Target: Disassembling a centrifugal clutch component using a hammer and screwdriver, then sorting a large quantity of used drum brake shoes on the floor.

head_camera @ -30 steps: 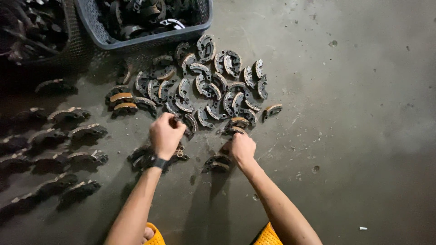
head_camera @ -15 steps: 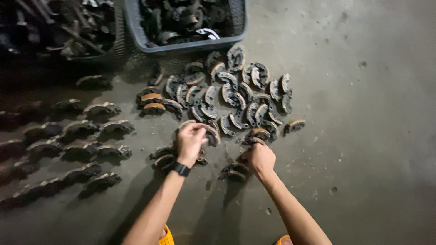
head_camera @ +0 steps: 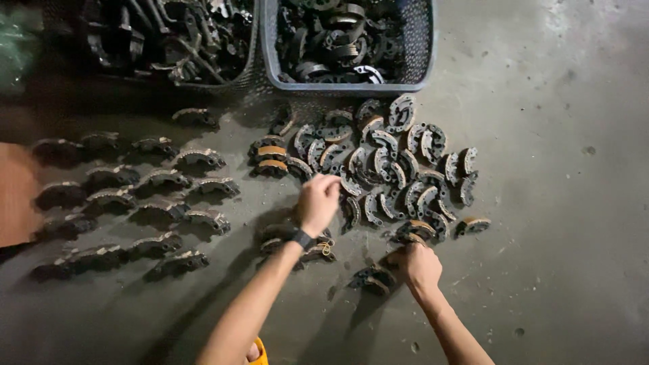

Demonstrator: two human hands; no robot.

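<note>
Two hands, left hand (head_camera: 318, 203) and right hand (head_camera: 420, 265), each grasping a brake shoe (head_camera: 414, 231) (two baskets (head_camera: 270, 64) behind).

Packages: none visible | Labels: none visible | Signs: none visible | Screens: none legible; small dark band device on left wrist (head_camera: 302, 238), face not discernible

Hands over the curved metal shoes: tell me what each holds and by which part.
Left hand pinches something small in its fingers; what and where cannot be told. Right hand rests closed on a curved, brown-lined metal shoe; the hold is hidden.
</note>
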